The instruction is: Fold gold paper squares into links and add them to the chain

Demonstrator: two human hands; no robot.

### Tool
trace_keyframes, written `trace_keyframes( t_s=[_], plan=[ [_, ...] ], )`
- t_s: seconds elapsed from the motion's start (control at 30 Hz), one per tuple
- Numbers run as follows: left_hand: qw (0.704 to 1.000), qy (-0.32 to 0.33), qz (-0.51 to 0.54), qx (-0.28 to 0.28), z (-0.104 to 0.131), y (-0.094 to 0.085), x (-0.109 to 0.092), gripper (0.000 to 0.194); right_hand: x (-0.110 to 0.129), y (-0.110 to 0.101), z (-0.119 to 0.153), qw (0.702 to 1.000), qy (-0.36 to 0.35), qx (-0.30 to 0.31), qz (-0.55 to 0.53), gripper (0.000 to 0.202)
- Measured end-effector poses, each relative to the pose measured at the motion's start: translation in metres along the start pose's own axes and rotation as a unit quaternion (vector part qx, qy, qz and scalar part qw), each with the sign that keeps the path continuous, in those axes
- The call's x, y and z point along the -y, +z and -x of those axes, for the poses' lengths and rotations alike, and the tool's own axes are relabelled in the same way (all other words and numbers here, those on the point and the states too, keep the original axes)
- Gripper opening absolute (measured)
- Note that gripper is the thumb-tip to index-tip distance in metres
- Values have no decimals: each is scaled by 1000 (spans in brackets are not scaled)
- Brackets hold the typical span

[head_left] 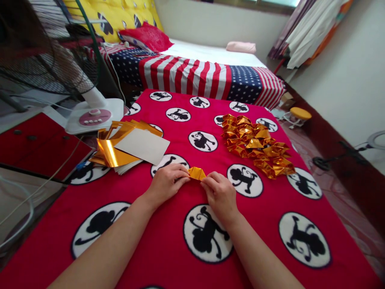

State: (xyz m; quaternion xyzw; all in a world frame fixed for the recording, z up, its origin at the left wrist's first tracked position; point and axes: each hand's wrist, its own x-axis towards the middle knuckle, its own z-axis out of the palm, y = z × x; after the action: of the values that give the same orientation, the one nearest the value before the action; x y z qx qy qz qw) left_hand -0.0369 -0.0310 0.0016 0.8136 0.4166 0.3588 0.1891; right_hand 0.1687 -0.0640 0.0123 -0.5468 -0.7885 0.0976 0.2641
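Observation:
A small piece of folded gold foil paper point(197, 173) is pinched between my two hands, low over the red cloth. My left hand point(169, 181) grips its left end between thumb and fingers. At the right end, my right hand point(220, 194) holds it the same way. To the left lies a loose stack of gold foil sheets point(110, 152), with a pale sheet point(143, 145) face up on top. Several folded gold foil pieces point(255, 144) sit in rows to the right, shaped much like small ingots.
The red cloth point(144, 249) with monkey prints covers the table. On the left stand a fan point(93, 112) and a red cabinet point(42, 140). Beyond the table is a bed point(186, 78); a yellow stool point(300, 113) and a ring-light stand point(351, 150) are at right.

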Motion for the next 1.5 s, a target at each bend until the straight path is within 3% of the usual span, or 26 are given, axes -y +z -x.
trace_keyframes(
  t_s=[0.37, 0.6, 1.27, 1.5],
  plan=[
    [994, -95, -43, -23, -17, 6, -3, 9, 2, 8, -9, 996, 82, -8, 26, 15],
    [991, -120, -57, -27, -21, 7, -8, 10, 1, 14, -13, 991, 126, -34, 3, 6],
    [989, -109, -89, -42, -19, 14, -8, 12, 8, 18, -14, 987, 137, -31, 71, 9],
    [982, -158, -89, -46, -23, 15, -9, 8, 9, 18, -14, 987, 138, -24, 84, 8]
  ],
)
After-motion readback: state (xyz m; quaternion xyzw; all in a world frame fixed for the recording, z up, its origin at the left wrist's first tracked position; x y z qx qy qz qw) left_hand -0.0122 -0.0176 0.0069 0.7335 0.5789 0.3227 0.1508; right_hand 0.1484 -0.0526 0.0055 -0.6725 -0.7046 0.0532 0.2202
